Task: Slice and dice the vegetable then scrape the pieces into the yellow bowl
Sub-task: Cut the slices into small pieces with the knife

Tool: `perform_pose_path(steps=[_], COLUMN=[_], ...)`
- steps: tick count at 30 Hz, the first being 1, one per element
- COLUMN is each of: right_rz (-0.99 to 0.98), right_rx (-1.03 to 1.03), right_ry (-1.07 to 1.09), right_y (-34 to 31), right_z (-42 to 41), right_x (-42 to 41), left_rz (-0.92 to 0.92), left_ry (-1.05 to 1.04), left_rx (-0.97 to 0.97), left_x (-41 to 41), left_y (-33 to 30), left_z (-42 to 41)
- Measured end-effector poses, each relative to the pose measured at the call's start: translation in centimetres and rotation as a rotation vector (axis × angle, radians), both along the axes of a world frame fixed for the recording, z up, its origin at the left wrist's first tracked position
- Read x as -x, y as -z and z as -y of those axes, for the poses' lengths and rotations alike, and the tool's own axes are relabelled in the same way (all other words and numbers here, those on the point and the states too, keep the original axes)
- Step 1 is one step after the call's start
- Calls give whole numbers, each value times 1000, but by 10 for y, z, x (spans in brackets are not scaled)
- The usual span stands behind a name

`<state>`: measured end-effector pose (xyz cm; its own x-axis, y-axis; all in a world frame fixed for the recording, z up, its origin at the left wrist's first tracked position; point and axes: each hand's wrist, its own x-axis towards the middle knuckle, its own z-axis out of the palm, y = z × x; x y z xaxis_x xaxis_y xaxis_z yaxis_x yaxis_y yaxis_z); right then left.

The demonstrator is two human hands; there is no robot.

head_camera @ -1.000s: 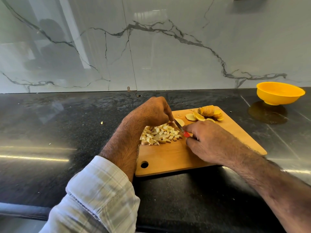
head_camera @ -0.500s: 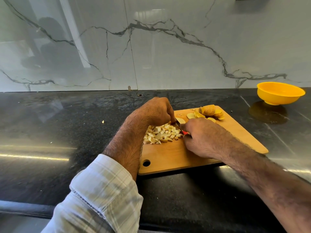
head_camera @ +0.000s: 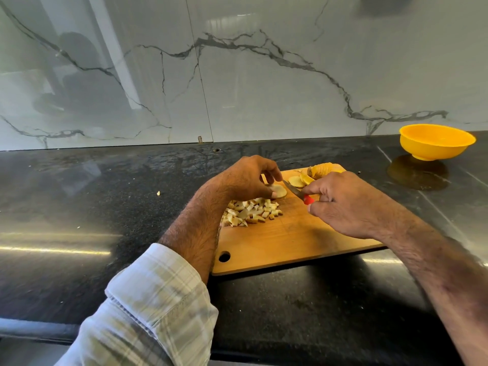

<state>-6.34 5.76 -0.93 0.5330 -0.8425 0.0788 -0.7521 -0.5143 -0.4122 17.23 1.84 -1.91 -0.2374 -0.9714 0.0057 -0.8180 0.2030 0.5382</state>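
A wooden cutting board [head_camera: 285, 241] lies on the black counter. A pile of diced potato pieces [head_camera: 252, 212] sits on its left part. My left hand [head_camera: 245, 178] pinches a round potato slice [head_camera: 279, 191] flat on the board just beyond the pile. My right hand [head_camera: 340, 204] grips a small red-handled knife [head_camera: 297, 192], its blade pointing at that slice. Several more slices [head_camera: 303, 179] and the uncut potato end [head_camera: 320, 170] rest at the board's far edge. The yellow bowl [head_camera: 437, 141] stands apart at the far right.
A marble backsplash [head_camera: 237, 75] rises behind the black counter [head_camera: 79, 207]. A stray potato bit [head_camera: 158, 193] lies on the counter left of the board. The counter's front edge runs below my forearms.
My left hand has lifted off the diced pile and taken a fresh slice. The knife has come up from the pile and now points at that slice.
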Motion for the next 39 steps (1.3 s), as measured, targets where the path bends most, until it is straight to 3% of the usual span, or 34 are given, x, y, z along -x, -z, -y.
perform_pose_path(steps=[17, 26, 39], right_rz=[-169, -144, -184], right_rx=[5, -8, -1], right_ry=[-12, 8, -31], right_y=[1, 2, 5], right_z=[1, 5, 3], right_x=[3, 3, 3], left_rz=[73, 246, 71], left_ry=[-1, -147, -136], left_rx=[33, 80, 58], left_x=[4, 20, 6], left_y=[6, 7, -2], left_z=[5, 5, 0])
